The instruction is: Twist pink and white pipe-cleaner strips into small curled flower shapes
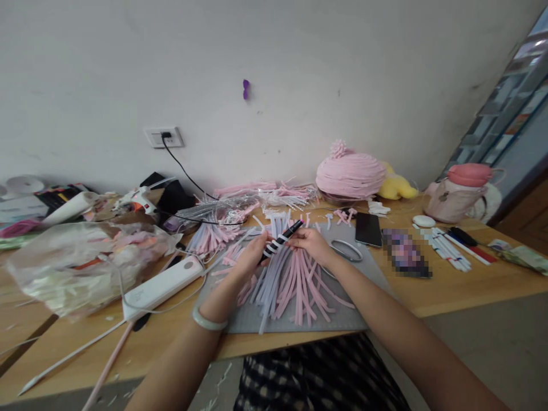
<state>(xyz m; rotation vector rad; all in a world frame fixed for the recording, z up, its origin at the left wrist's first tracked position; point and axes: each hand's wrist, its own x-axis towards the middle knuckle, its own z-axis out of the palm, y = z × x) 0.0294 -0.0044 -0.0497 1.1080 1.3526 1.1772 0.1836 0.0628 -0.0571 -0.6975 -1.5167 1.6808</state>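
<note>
Over the grey mat (363,274), my left hand (252,254) is closed on the lower end of a black marker pen (293,229), which tilts up to the right. A pale pipe cleaner (280,240) winds around the pen in spaced turns. Beside the pen's upper part, my right hand (313,244) is closed in a pinch, apparently on the loose end of that pipe cleaner; its fingertips are small and partly hidden. Below both hands lie fanned-out pink pipe cleaners (299,291) and pale blue-grey pipe cleaners (269,288).
Left of the mat are a white power strip (165,287), a plastic bag (81,268) and a glue gun (139,201). On the right lie metal scissors (346,251), a dark phone (368,229) and several white pens (451,251). A pink yarn-like dome (351,174) stands behind.
</note>
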